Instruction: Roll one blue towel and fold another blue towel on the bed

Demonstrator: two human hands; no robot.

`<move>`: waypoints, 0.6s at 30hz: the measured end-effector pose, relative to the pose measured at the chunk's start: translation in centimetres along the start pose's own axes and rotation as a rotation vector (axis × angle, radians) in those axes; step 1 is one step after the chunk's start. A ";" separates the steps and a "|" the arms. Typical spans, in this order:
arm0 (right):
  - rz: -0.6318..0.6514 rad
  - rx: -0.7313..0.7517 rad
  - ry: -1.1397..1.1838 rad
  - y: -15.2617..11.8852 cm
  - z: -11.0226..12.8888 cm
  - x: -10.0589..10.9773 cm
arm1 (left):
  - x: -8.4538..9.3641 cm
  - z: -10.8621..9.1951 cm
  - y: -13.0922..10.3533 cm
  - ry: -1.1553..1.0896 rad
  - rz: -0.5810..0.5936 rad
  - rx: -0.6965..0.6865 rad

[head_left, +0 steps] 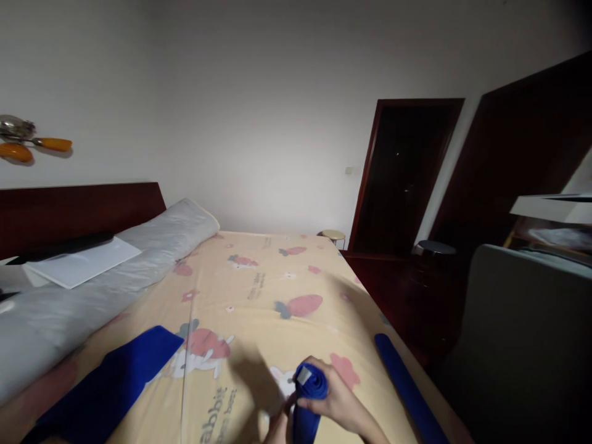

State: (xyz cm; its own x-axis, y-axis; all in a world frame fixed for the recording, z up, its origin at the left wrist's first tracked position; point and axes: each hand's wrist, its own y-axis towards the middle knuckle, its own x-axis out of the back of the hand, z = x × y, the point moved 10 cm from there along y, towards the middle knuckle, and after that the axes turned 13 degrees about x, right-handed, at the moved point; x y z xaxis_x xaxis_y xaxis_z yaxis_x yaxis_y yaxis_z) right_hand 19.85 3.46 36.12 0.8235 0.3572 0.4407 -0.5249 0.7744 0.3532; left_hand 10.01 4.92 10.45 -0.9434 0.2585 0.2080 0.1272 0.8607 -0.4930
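Patterned bed (pixel 252 302), hands (pixel 337 398) close together at blue roll (pixel 314 383)

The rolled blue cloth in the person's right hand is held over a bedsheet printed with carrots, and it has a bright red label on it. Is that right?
Not quite: the label is pale, close to white, as the head view shows. The rolled blue cloth is indeed in the right hand, over the carrot-print bedsheet.
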 end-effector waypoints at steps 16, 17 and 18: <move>-0.291 -0.327 -0.805 -11.1 -6.3 21.0 | 4.6 5.6 -2.2 0.721 -0.460 -0.612; -0.280 -0.344 -0.800 -11.1 -6.8 21.7 | 4.5 5.6 -2.0 0.737 -0.449 -0.629; -0.271 -0.358 -0.798 -11.0 -7.0 22.5 | 4.5 5.7 -1.7 0.750 -0.429 -0.633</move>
State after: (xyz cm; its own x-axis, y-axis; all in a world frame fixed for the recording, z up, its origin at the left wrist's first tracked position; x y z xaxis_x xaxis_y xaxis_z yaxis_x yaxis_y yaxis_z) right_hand 45.64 6.64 36.33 0.4460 -0.2240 0.8665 -0.1274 0.9425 0.3091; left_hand 3.81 2.10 7.40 -0.5455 -0.1019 0.8319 0.1689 0.9588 0.2282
